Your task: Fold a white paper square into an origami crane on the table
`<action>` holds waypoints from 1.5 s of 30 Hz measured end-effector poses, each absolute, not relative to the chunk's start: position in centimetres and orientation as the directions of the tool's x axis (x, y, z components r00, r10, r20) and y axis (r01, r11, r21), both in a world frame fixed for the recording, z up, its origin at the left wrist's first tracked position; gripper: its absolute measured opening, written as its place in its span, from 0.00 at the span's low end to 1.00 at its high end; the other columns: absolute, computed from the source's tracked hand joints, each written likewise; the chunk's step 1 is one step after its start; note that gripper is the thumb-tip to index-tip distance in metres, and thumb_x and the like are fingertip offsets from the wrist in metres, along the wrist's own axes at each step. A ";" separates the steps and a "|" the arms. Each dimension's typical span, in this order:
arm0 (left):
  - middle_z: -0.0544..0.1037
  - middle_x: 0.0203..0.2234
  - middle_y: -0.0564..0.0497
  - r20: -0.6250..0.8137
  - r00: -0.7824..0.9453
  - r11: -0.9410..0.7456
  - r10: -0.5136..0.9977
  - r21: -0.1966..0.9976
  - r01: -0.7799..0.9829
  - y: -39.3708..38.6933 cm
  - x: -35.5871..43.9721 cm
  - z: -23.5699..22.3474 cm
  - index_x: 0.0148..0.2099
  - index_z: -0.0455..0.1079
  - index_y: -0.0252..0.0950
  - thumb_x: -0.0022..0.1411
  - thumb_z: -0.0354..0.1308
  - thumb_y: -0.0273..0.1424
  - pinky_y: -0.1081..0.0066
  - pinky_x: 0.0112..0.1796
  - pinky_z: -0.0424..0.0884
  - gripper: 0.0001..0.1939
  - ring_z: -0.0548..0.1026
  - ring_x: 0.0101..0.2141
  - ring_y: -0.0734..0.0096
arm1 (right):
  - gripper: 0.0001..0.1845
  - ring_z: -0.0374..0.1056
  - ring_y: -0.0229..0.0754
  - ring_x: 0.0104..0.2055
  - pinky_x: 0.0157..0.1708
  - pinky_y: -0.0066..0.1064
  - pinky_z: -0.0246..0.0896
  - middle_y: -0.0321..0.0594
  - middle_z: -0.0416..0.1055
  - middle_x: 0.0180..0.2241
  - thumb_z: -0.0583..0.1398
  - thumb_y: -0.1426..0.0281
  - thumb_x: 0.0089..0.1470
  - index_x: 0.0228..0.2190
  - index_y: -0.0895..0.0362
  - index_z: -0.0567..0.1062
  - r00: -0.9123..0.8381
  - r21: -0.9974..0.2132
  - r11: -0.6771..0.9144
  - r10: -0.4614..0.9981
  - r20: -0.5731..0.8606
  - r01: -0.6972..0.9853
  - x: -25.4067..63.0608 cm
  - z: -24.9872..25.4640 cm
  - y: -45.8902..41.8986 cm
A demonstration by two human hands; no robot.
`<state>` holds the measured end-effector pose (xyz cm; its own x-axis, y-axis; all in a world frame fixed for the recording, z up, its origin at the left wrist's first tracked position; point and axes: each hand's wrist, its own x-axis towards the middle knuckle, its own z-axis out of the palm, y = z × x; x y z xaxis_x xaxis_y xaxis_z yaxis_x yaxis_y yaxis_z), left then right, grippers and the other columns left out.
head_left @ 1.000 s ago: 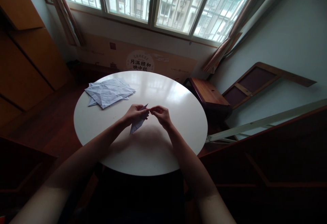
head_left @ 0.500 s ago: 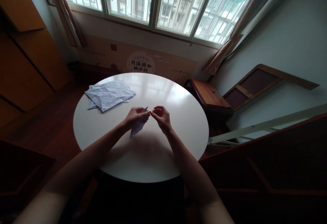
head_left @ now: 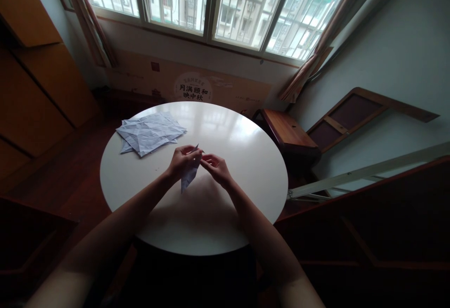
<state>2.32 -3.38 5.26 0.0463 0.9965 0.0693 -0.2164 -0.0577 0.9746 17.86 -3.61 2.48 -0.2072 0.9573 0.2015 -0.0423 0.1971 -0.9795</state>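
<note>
Head view: left hand [head_left: 178, 161] grips a folded paper [head_left: 190, 179], right hand [head_left: 218, 170] at its edge

Taking the round white table [head_left: 253, 162] as a dial, with twelve toward the window [head_left: 242, 8], the folded paper is near the centre, raised over the tabletop. It is narrow and pointed: one tip aims at about one o'clock, the other hangs between six and seven.

The left hand comes at it from the nine o'clock side, thumb and fingers closed firmly on its upper part. The right hand sits at about three o'clock from the paper, its thumb and fingertips drawn together at the edge beside the left fingers. Whether they pinch the paper or merely touch it, I cannot tell; the fingers overlap there and the detail is too small.

Between ten and eleven o'clock lies a loose pile of creased sheets [head_left: 149, 132], flat and overlapping, apart from both hands. Beyond the rim at two o'clock stands a piece of wooden furniture [head_left: 291, 129].

As for progress, the paper in hand looks well folded down, with its slim outline formed, while the piled sheets bear creases but lie spread out. How many folds remain on the held piece cannot be judged from here.
</note>
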 end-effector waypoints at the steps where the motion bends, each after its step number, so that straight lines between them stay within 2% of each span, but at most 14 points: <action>1: 0.78 0.24 0.50 0.078 0.041 -0.067 0.996 0.972 -0.226 -3.3 2.3 5.2 0.32 0.77 0.31 0.44 0.73 0.42 0.73 0.28 0.66 0.19 0.73 0.25 0.71 | 0.20 0.69 0.39 0.31 0.32 0.32 0.64 0.38 0.74 0.30 0.70 0.53 0.42 0.30 0.56 0.78 -0.229 -0.976 0.218 0.950 0.215 -0.013 17.8 2.3 -3.6; 5: 0.79 0.29 0.46 0.107 0.124 -0.081 0.987 0.977 -0.197 -3.2 2.6 4.8 0.36 0.77 0.31 0.47 0.71 0.45 0.70 0.33 0.70 0.22 0.76 0.31 0.65 | 0.17 0.69 0.39 0.32 0.31 0.31 0.63 0.38 0.71 0.30 0.69 0.54 0.46 0.27 0.56 0.79 -0.231 -0.941 0.338 0.917 0.325 0.020 17.8 2.0 -3.6; 7: 0.78 0.35 0.45 0.153 0.060 -0.144 0.986 0.981 -0.132 -3.0 2.6 4.6 0.44 0.75 0.33 0.46 0.72 0.45 0.68 0.36 0.71 0.27 0.76 0.37 0.62 | 0.16 0.68 0.38 0.31 0.30 0.30 0.62 0.38 0.70 0.30 0.68 0.55 0.47 0.27 0.55 0.79 -0.189 -0.925 0.378 0.911 0.367 0.028 18.2 2.1 -3.4; 9: 0.77 0.36 0.47 0.173 -0.061 -0.175 0.983 0.984 -0.037 -2.8 2.6 4.4 0.48 0.71 0.34 0.41 0.74 0.44 0.68 0.36 0.71 0.34 0.76 0.39 0.62 | 0.16 0.68 0.38 0.31 0.30 0.30 0.62 0.37 0.69 0.30 0.67 0.55 0.48 0.26 0.55 0.78 -0.099 -0.914 0.402 0.913 0.395 0.055 19.0 2.4 -3.0; 11: 0.75 0.32 0.49 0.118 -0.063 -0.117 0.991 0.993 0.013 -2.7 2.5 4.2 0.44 0.70 0.33 0.37 0.75 0.46 0.69 0.33 0.70 0.35 0.76 0.35 0.64 | 0.16 0.67 0.38 0.31 0.30 0.31 0.63 0.37 0.69 0.29 0.67 0.55 0.49 0.25 0.55 0.77 0.013 -0.902 0.424 0.905 0.426 0.081 19.8 2.7 -2.7; 15: 0.77 0.28 0.46 -0.036 0.191 0.034 0.981 0.999 0.014 -3.2 2.7 4.2 0.38 0.72 0.31 0.42 0.71 0.53 0.70 0.28 0.68 0.32 0.76 0.30 0.64 | 0.16 0.67 0.38 0.30 0.31 0.32 0.65 0.36 0.68 0.29 0.67 0.56 0.49 0.24 0.55 0.76 0.086 -0.879 0.470 0.875 0.476 0.082 20.7 3.2 -2.5; 21: 0.80 0.26 0.44 0.006 0.275 -0.004 0.961 1.000 -0.011 -3.5 2.7 4.3 0.35 0.77 0.30 0.48 0.67 0.56 0.70 0.29 0.67 0.30 0.78 0.28 0.63 | 0.14 0.68 0.39 0.33 0.34 0.33 0.67 0.38 0.69 0.32 0.68 0.55 0.49 0.28 0.53 0.80 0.016 -0.871 0.489 0.872 0.490 0.033 20.2 3.8 -3.4; 27: 0.82 0.34 0.40 0.071 0.286 -0.039 0.956 0.992 -0.116 -3.2 2.2 4.4 0.41 0.79 0.30 0.50 0.68 0.52 0.66 0.39 0.72 0.29 0.79 0.36 0.60 | 0.19 0.70 0.43 0.43 0.40 0.35 0.67 0.43 0.74 0.41 0.65 0.50 0.50 0.32 0.52 0.83 -0.174 -0.921 0.386 0.904 0.390 -0.058 20.3 4.7 -3.8; 30: 0.83 0.34 0.40 0.110 0.267 -0.076 0.958 0.988 -0.134 -3.2 2.3 4.3 0.39 0.80 0.30 0.50 0.69 0.51 0.66 0.40 0.72 0.27 0.79 0.37 0.60 | 0.24 0.70 0.41 0.38 0.36 0.33 0.66 0.43 0.75 0.38 0.65 0.46 0.48 0.28 0.55 0.82 -0.055 -0.951 0.272 0.958 0.282 -0.150 20.2 4.2 -3.2; 32: 0.82 0.32 0.40 0.140 0.251 -0.107 0.958 0.984 -0.140 -3.2 2.3 4.2 0.38 0.80 0.30 0.49 0.69 0.51 0.66 0.39 0.72 0.27 0.79 0.35 0.61 | 0.28 0.69 0.38 0.30 0.32 0.32 0.65 0.41 0.74 0.28 0.66 0.43 0.42 0.24 0.57 0.79 0.076 -0.969 0.150 0.988 0.138 -0.196 20.2 3.6 -2.8; 35: 0.82 0.31 0.41 0.170 0.293 -0.141 0.941 0.983 -0.117 -3.2 2.4 4.2 0.36 0.80 0.30 0.50 0.69 0.51 0.67 0.37 0.72 0.26 0.79 0.33 0.62 | 0.31 0.69 0.40 0.30 0.31 0.32 0.64 0.43 0.75 0.27 0.67 0.41 0.38 0.24 0.59 0.79 0.053 -0.983 -0.009 0.998 -0.019 -0.185 20.2 3.2 -2.4; 37: 0.82 0.29 0.42 0.160 0.350 -0.143 0.923 0.987 -0.073 -3.3 2.4 4.2 0.36 0.80 0.30 0.50 0.69 0.50 0.68 0.36 0.73 0.25 0.79 0.32 0.63 | 0.29 0.69 0.40 0.31 0.32 0.31 0.63 0.43 0.76 0.28 0.68 0.44 0.38 0.26 0.59 0.80 0.030 -0.986 -0.002 1.000 -0.007 -0.165 20.2 3.3 -2.5; 41: 0.81 0.25 0.42 0.093 0.400 -0.103 0.912 0.995 0.006 -3.4 2.6 3.7 0.33 0.80 0.29 0.53 0.67 0.49 0.70 0.30 0.73 0.24 0.78 0.27 0.66 | 0.21 0.66 0.37 0.28 0.31 0.30 0.59 0.38 0.76 0.26 0.71 0.53 0.36 0.27 0.57 0.81 0.071 -0.983 0.125 0.991 0.116 -0.133 19.8 3.6 -3.0; 45: 0.80 0.23 0.44 0.096 0.420 -0.116 0.903 0.993 0.022 -3.4 2.8 3.3 0.33 0.79 0.29 0.55 0.66 0.49 0.72 0.27 0.74 0.24 0.77 0.24 0.68 | 0.20 0.66 0.37 0.26 0.30 0.31 0.59 0.38 0.75 0.24 0.71 0.54 0.38 0.25 0.58 0.81 0.027 -0.983 0.099 0.995 0.096 -0.157 19.4 3.4 -3.1</action>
